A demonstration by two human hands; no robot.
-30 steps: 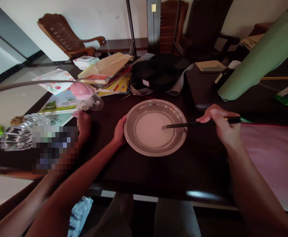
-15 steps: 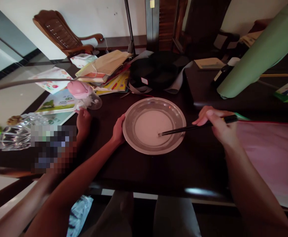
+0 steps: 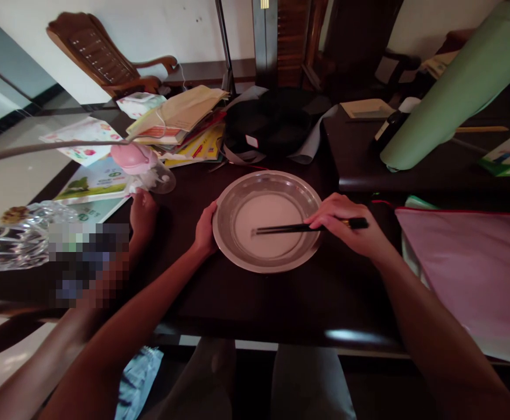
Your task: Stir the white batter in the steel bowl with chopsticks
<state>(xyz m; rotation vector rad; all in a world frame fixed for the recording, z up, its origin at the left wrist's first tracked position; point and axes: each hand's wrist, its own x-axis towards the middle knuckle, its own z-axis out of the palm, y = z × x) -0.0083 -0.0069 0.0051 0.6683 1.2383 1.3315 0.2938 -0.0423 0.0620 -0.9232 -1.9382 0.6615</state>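
A round metal plate [image 3: 267,263] holding a shallow white liquid [image 3: 276,245] sits on the dark table [image 3: 259,303] in front of me. My left hand [image 3: 205,230] grips the plate's left rim, fingers curled round the edge. My right hand [image 3: 346,228] is over the plate's right rim, closed on a pair of dark chopsticks [image 3: 281,229]. The chopsticks lie almost level, their tips in the liquid left of centre. Another person's hand [image 3: 143,213] rests on the table to the left of mine.
A pink-lidded bottle [image 3: 138,160] lies beside picture books [image 3: 97,181]. A stack of books [image 3: 180,119] and a black bag [image 3: 272,125] lie behind the plate. A green roll [image 3: 451,93] and pink sheet [image 3: 478,274] are right, crumpled clear plastic [image 3: 23,233] left.
My right hand has moved left onto the plate's right rim, and the chopstick tips have swept left across the liquid. My left hand still holds the rim.
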